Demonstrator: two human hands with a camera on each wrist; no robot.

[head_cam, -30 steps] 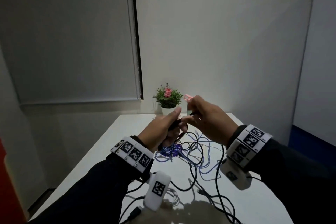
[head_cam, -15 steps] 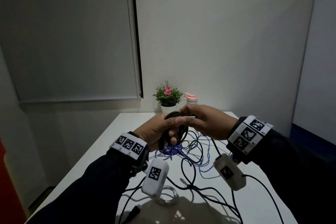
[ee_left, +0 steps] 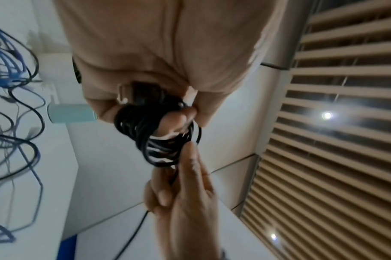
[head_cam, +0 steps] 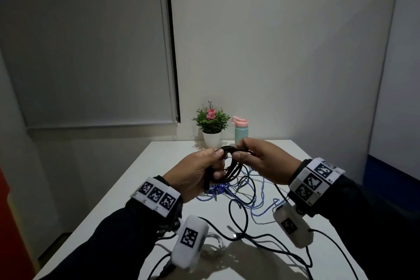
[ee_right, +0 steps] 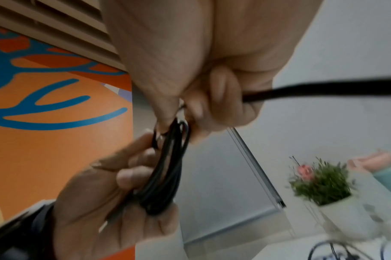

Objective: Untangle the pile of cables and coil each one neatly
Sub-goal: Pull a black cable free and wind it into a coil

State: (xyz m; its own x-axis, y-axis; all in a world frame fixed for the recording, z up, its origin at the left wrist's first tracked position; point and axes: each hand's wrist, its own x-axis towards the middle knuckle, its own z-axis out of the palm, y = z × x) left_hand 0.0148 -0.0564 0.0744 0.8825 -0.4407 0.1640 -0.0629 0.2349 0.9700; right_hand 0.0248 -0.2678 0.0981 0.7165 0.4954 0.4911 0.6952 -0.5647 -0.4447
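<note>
A black cable coil (head_cam: 230, 167) hangs in the air above the table between both hands. My left hand (head_cam: 195, 172) grips its left side, fingers curled through the loops. My right hand (head_cam: 263, 161) pinches the top of the coil. In the left wrist view the coil (ee_left: 159, 140) sits in my left hand (ee_left: 156, 52) with a USB plug (ee_left: 132, 93) tucked against the palm, and my right hand (ee_left: 185, 202) reaches in from below. The right wrist view shows my right hand (ee_right: 201, 61) holding the coil (ee_right: 165, 176) and a black tail (ee_right: 323, 89) trailing away.
On the white table (head_cam: 159, 177) lies a tangle of blue cables (head_cam: 256, 197) and black cables (head_cam: 238, 218), plus a small white coiled cable (head_cam: 213, 243) near the front. A potted plant (head_cam: 211, 120) and a teal bottle (head_cam: 241, 132) stand at the far edge by the wall.
My right hand swung around the coil and laid more black cable onto it. Both hands dropped slightly, so the teal bottle behind them now shows.
</note>
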